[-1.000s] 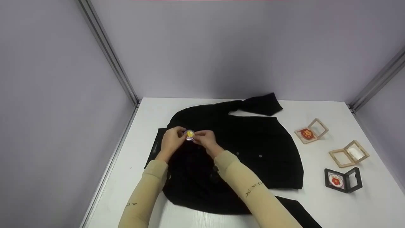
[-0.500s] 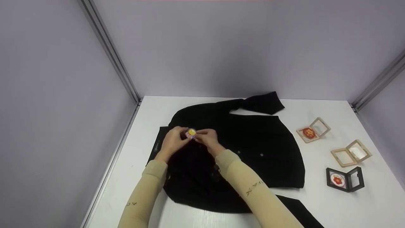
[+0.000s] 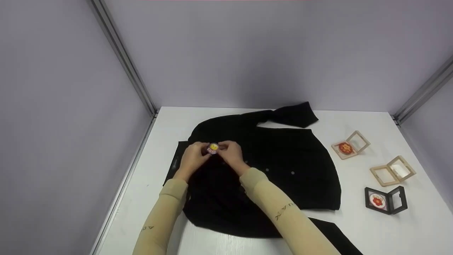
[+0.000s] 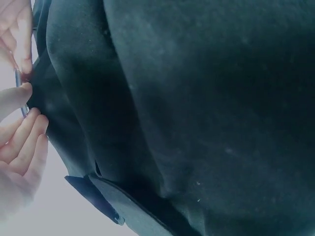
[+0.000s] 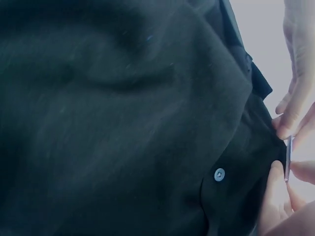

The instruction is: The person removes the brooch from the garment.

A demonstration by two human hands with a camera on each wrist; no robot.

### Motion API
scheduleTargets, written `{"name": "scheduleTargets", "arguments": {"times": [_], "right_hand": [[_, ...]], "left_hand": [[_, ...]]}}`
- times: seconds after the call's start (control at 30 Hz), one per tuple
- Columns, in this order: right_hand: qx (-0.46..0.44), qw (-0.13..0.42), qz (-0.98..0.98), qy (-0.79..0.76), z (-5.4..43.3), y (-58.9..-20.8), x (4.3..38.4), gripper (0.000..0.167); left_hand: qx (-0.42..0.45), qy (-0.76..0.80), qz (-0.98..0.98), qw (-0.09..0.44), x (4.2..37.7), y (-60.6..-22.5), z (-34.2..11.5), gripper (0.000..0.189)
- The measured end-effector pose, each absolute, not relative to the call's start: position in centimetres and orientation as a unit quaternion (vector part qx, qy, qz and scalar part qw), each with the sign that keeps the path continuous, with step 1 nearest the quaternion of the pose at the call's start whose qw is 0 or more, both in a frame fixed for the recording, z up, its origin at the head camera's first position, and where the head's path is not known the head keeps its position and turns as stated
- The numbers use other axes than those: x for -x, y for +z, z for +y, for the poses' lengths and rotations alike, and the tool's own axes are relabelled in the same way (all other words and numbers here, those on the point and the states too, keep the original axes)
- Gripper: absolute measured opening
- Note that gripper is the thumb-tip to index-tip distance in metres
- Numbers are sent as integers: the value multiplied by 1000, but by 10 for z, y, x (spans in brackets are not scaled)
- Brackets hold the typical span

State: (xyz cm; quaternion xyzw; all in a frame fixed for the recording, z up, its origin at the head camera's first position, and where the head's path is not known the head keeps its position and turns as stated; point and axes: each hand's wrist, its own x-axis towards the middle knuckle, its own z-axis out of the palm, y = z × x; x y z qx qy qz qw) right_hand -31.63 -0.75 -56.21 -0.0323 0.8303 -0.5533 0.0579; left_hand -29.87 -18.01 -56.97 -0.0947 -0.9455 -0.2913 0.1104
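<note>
A small round badge with a yellow and pink-purple face is held up just over a black button-up shirt. My left hand pinches its left edge between thumb and fingers. From the other side, my right hand pinches the right edge. The left wrist view shows the badge nearly edge-on, as a thin disc close to the cloth. In the right wrist view the badge also appears as a thin edge between the fingertips. Its back is hidden from the head view.
To the right on the white table stand two open wooden display cases, one with a red-orange badge, the other without one. An open black case holds a white badge with a red flower. Grey walls enclose the back and sides.
The badge tilts in my fingers, with its face angled differently than before. My right hand's fingers have shifted their hold at its edge. The shirt and cases stay put; the head view shifts slightly.
</note>
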Motion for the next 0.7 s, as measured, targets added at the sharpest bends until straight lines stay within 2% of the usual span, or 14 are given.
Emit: {"name": "scheduleTargets", "arguments": {"times": [0.13, 0.27, 0.5, 0.7], "right_hand": [[78, 52, 853, -513, -6, -562, 318, 40], [104, 44, 874, -473, -6, -560, 319, 43], [146, 3, 905, -400, -7, -557, 318, 38], [151, -17, 919, -364, -6, -559, 317, 28]], "left_hand": [[89, -293, -945, 115, 299, -568, -179, 35], [101, -268, -950, 128, 299, -567, -178, 32], [127, -197, -960, 156, 300, -568, -177, 25], [141, -168, -958, 186, 299, -569, -174, 12]]}}
